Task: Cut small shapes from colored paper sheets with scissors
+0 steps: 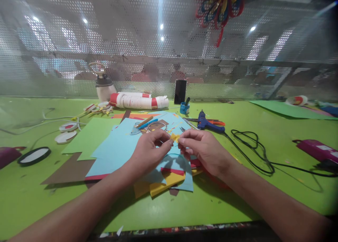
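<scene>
Between the fingertips of both hands is a small yellow piece of paper (174, 137), its edge jagged. My left hand (151, 147) pinches its left side between thumb and forefinger. The right side is pinched by my right hand (204, 147). Both hands hover over light blue paper sheets (116, 140) piled in the middle of the table. Just behind them lie a blue pen (148, 123), a brown-orange stick (145, 122) and a clear protractor (135, 129). Pointed metal tips (182, 129), maybe scissors, show beside my right fingers.
A blue glue gun (207, 123) lies right of the papers, its black cord (260, 157) looping rightward. Stacked paper cups (142, 101), a small blue jar (184, 108) and a propped phone (180, 91) stand behind. Purple boxes (317, 151) sit at both sides. Perforated metal (132, 48) backs the table.
</scene>
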Available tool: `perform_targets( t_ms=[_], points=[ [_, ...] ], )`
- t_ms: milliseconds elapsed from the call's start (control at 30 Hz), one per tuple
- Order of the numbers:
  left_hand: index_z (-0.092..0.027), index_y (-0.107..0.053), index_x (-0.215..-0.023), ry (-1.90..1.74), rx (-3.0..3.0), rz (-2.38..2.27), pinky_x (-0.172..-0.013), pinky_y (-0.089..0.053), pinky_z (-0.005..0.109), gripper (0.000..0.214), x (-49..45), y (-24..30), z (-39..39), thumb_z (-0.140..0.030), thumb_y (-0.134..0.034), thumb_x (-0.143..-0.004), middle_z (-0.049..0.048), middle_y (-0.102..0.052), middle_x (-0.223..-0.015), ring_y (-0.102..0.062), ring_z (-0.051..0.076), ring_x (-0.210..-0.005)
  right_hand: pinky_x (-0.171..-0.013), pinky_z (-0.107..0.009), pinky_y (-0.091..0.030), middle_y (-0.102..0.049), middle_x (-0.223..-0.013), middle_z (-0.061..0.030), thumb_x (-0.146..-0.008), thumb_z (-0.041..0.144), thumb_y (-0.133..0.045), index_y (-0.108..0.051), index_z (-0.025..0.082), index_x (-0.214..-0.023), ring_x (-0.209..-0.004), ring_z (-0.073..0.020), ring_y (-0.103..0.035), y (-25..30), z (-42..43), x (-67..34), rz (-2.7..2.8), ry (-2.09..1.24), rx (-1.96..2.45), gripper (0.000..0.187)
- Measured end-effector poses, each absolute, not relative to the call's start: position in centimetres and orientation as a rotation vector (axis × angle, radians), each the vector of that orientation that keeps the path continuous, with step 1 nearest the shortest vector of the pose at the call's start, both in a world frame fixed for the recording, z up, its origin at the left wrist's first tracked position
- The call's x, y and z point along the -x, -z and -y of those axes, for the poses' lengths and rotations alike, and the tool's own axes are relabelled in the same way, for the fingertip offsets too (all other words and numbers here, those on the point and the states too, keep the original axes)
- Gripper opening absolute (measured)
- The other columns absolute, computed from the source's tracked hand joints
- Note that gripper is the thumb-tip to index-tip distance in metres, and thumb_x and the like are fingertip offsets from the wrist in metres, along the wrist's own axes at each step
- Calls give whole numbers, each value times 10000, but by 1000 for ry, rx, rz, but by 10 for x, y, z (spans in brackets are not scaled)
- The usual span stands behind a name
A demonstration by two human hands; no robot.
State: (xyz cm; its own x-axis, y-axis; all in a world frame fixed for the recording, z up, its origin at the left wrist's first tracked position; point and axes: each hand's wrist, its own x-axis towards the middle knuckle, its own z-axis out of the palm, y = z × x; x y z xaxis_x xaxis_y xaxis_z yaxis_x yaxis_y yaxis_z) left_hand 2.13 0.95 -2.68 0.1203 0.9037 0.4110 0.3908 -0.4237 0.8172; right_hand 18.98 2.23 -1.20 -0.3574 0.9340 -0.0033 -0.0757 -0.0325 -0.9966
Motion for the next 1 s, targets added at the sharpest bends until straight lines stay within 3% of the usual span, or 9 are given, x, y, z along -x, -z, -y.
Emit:
perform_targets(
  t_ms=[600,800,1000],
  points=[
    [-156,-601,-659,-1233,-1922,-1239,-599,-416,266,129,-22,24,-7,-243,-568,-748,-5,-579,-637,-513,135,-630,-414,-190,-363,-561,-523,33,-652,253,-664,-621,150,-658,-463,-71,-453,10,-21,-189,1485,-1400,1086,112],
    [-159,-598,-648,-1152,-1727,-1216,-600,-415,292,166,-21,22,-7,-299,-585,-737,12,-589,-638,-531,161,-643,-436,-212,-379,-574,-556,20,-686,257,-654,-616,156,-644,-483,-84,-476,11,-23,-190,1508,-1386,1068,117],
    [-157,-590,-636,-1186,-1528,-1082,-612,-397,277,119,-19,22,-9,-239,-630,-712,-4,-592,-611,-498,131,-606,-470,-234,-402,-583,-589,12,-710,252,-644,-619,161,-674,-516,-98,-497,12,-24,-189,1503,-1384,1046,101]
  ],
)
